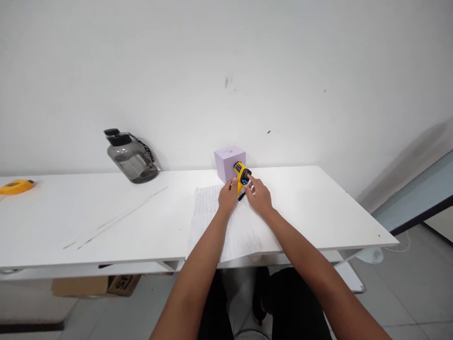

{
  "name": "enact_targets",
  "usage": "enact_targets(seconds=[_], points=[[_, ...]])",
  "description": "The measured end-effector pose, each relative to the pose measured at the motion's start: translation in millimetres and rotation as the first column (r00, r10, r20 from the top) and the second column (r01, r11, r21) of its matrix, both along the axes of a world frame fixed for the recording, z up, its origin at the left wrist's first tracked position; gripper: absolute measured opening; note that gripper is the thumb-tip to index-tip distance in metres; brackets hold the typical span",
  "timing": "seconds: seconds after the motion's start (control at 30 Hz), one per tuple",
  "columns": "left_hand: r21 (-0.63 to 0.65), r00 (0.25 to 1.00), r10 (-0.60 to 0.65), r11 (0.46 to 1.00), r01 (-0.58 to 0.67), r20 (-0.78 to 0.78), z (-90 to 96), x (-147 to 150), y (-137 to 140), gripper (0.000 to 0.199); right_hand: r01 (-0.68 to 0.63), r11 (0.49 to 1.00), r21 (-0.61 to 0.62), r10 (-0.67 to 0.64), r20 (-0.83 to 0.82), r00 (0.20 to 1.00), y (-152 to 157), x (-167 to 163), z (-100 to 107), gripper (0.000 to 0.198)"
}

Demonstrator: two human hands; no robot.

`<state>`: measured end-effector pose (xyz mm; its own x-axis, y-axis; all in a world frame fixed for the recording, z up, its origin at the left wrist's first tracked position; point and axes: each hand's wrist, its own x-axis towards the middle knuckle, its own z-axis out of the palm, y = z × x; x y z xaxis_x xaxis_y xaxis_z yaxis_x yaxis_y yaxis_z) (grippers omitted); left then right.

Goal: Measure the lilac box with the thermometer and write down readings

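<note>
A yellow and black infrared thermometer gun (239, 170) with a small screen and blue buttons stands up in front of a lilac box (225, 167). My left hand (228, 194) is closed round its handle from the left, thumb up beside the body. At its right side, my right hand (260, 194) grips the rear of the gun, a fingertip against the screen end. Just below the gun, between my hands, is a black pen (241, 196). Under my wrists lies a creased printed paper sheet (205, 215). Most of the handle is hidden by my fingers.
A dark translucent water bottle (132, 160) with a strap stands by the wall on the left. An orange tape measure (17, 187) lies at the far left of the white table (148, 222). Below is a cardboard box (81, 286).
</note>
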<state>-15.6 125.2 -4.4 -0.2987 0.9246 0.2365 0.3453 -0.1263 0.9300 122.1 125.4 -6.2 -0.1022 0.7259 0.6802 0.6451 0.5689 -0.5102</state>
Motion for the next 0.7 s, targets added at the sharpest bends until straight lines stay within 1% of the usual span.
enact_targets(seconds=[0.2,0.3,0.53,0.7], points=[[-0.041,1.0,-0.02,0.999,0.019,-0.017,3.3,1.2,-1.6,0.055,-0.022,0.999,-0.045,0.022,0.0,1.0,-3.0,0.2,3.0,0.057],[-0.036,1.0,-0.027,0.999,0.027,0.0,4.2,1.9,-2.7,0.055,-0.021,0.998,-0.065,0.02,-0.007,1.0,-3.9,0.4,4.0,0.062],[-0.047,1.0,-0.028,0.999,0.027,-0.012,3.1,1.9,-2.4,0.056,-0.006,0.998,-0.066,0.006,0.009,1.0,-4.7,1.3,5.5,0.056],[-0.049,0.999,-0.033,0.998,0.033,-0.003,3.7,1.9,-1.9,0.056,-0.007,0.997,-0.075,0.008,0.015,1.0,-5.7,1.1,6.4,0.055]])
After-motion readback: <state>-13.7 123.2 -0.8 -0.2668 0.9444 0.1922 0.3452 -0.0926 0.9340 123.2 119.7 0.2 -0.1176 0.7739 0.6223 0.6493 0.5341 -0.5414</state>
